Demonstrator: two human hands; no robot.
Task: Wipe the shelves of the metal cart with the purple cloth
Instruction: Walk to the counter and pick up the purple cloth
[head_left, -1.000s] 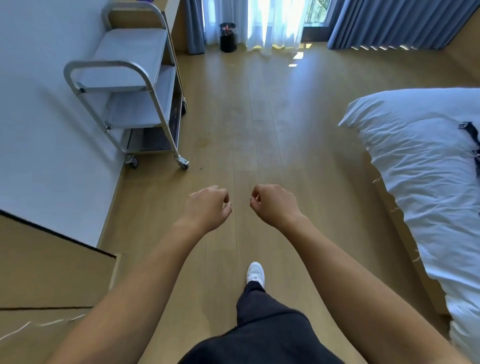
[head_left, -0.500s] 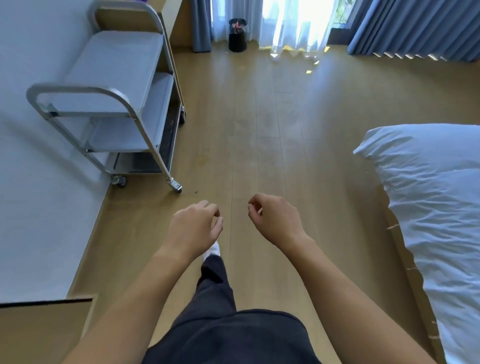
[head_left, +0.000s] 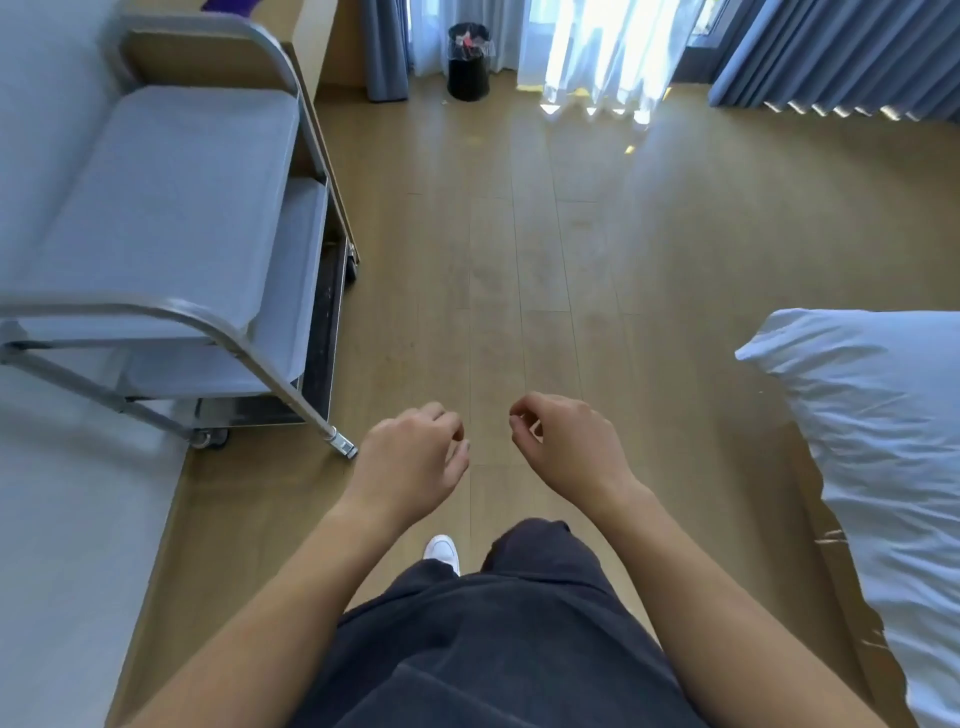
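A metal cart (head_left: 171, 202) with three shelves stands against the white wall at the left, on wheels. A bit of purple cloth (head_left: 228, 5) shows at the top edge, on a wooden surface behind the cart. My left hand (head_left: 410, 462) hangs in front of me, right of the cart's near leg, with fingers loosely curled and nothing in it. My right hand (head_left: 566, 447) is beside it, also curled and holding nothing. Both hands are well short of the cloth.
A bed with white bedding (head_left: 878, 447) fills the right side. A black bin (head_left: 468, 62) stands by the curtains (head_left: 831, 52) at the far end. Wooden floor (head_left: 519, 249) runs between cart and bed. My legs and a white shoe (head_left: 442, 552) are below.
I have walked forward: the cart and bed are nearer and larger in view. My hands stay curled in front of me, a little lower in the frame.
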